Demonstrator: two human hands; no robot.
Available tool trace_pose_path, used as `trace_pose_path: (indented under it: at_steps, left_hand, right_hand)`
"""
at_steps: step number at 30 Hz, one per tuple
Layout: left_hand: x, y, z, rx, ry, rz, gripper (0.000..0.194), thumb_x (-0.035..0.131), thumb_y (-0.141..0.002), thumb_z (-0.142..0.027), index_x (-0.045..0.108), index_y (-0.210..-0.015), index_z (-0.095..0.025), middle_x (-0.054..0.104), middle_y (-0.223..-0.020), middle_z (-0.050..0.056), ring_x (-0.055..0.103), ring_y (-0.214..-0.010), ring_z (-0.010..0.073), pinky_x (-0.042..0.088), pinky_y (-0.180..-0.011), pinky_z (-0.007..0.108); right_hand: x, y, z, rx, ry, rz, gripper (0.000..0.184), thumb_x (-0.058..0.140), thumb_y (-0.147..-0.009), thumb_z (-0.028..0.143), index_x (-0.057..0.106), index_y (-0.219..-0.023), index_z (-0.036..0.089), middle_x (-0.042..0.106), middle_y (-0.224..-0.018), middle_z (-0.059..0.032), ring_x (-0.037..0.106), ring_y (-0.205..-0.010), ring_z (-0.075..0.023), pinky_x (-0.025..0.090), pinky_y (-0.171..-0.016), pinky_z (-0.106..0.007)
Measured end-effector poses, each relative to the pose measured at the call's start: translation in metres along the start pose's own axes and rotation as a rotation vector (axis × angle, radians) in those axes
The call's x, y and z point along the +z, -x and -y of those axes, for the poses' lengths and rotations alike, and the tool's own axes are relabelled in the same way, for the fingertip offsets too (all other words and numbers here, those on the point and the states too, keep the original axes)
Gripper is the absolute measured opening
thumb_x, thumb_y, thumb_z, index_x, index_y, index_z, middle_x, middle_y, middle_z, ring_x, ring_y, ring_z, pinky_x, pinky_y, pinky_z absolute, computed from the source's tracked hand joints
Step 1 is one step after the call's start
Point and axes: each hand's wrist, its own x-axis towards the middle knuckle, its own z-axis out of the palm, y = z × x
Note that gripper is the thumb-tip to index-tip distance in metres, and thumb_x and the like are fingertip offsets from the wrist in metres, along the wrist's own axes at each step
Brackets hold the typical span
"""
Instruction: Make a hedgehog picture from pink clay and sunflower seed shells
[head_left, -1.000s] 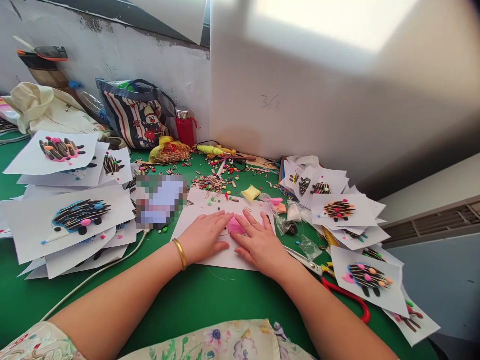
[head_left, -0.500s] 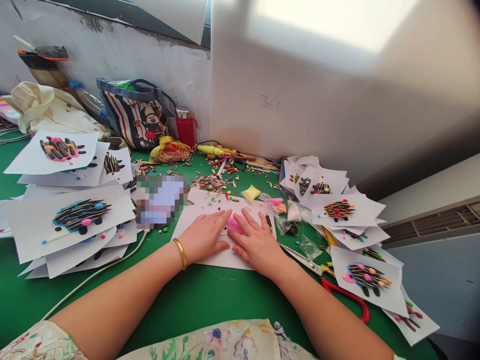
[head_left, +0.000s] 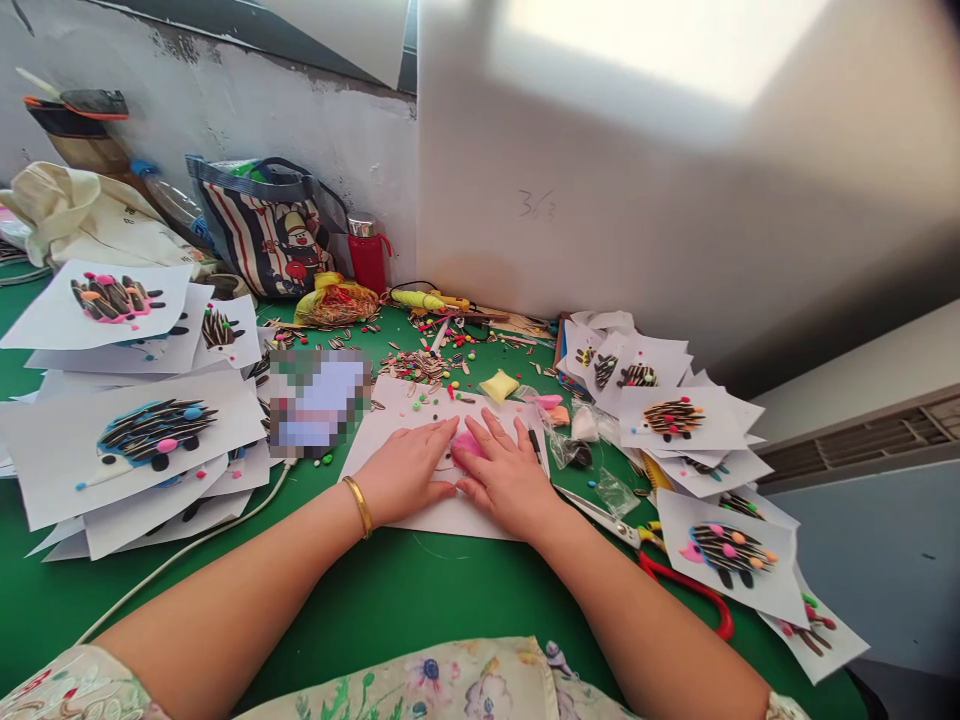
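Both my hands lie flat on a white sheet of paper (head_left: pixel 390 415) in the middle of the green table (head_left: pixel 390 590). My left hand (head_left: pixel 405 470), with a gold bangle at the wrist, rests with fingers stretched out. My right hand (head_left: pixel 506 475) is beside it, fingers spread. Between them sits a flat piece of pink clay (head_left: pixel 465 445), touched by the fingertips of both hands and partly covered by my right hand. Neither hand grips anything.
Stacks of paper sheets with clay-and-seed hedgehogs lie left (head_left: pixel 150 430) and right (head_left: pixel 675 415). Red-handled scissors (head_left: pixel 679 585) lie at the right. A yellow clay lump (head_left: pixel 499 385), scattered sunflower seeds (head_left: pixel 420 365), small plastic bags, a striped bag (head_left: pixel 270 225) and a red bottle (head_left: pixel 369 255) stand behind.
My right hand has slid slightly left over the pink clay, covering more of it. My left hand has hardly moved.
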Motion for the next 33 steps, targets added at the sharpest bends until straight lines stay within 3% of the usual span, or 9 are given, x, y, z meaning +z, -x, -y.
trace_pose_path:
  at_steps: [13, 21, 28, 33]
  left_hand:
    - [0.0009, -0.0009, -0.0003, 0.011, 0.001, -0.021, 0.073, 0.061, -0.084, -0.047, 0.032, -0.144, -0.016, 0.046, -0.146, 0.016, 0.045, -0.134, 0.0289, 0.040, -0.106, 0.044]
    - [-0.0021, -0.0005, -0.0014, -0.025, -0.002, 0.012, 0.079, 0.066, -0.081, -0.041, 0.030, -0.145, -0.015, 0.046, -0.146, 0.015, 0.046, -0.133, 0.0285, 0.040, -0.106, 0.044]
    - [-0.0019, -0.0003, -0.0014, -0.014, 0.009, 0.001, 0.075, 0.065, -0.081, -0.041, 0.034, -0.143, -0.015, 0.047, -0.146, 0.016, 0.047, -0.132, 0.0285, 0.040, -0.106, 0.044]
    - [-0.0004, -0.0003, 0.0001, -0.026, 0.011, 0.007, 0.079, 0.067, -0.080, -0.040, 0.031, -0.145, -0.016, 0.045, -0.147, 0.016, 0.045, -0.134, 0.0287, 0.039, -0.107, 0.045]
  right_hand:
    - [0.0044, -0.0056, -0.0005, 0.027, 0.010, 0.022, 0.049, 0.045, -0.095, 0.052, 0.049, -0.139, 0.030, 0.028, -0.158, -0.0074, 0.012, -0.148, -0.0301, 0.006, -0.115, -0.064]
    - [0.0065, -0.0061, -0.0043, 0.074, 0.016, -0.043, 0.048, 0.042, -0.097, 0.050, 0.050, -0.139, 0.029, 0.025, -0.159, -0.0077, 0.010, -0.149, -0.0296, 0.005, -0.115, -0.063]
    - [0.0063, -0.0094, -0.0013, 0.086, 0.010, 0.000, 0.052, 0.043, -0.095, 0.054, 0.048, -0.141, 0.030, 0.028, -0.158, -0.0084, 0.012, -0.148, -0.0300, 0.004, -0.115, -0.064]
    - [0.0075, -0.0082, -0.0033, 0.105, 0.018, -0.070, 0.048, 0.043, -0.096, 0.051, 0.051, -0.138, 0.028, 0.026, -0.158, -0.0094, 0.011, -0.148, -0.0299, 0.004, -0.114, -0.064]
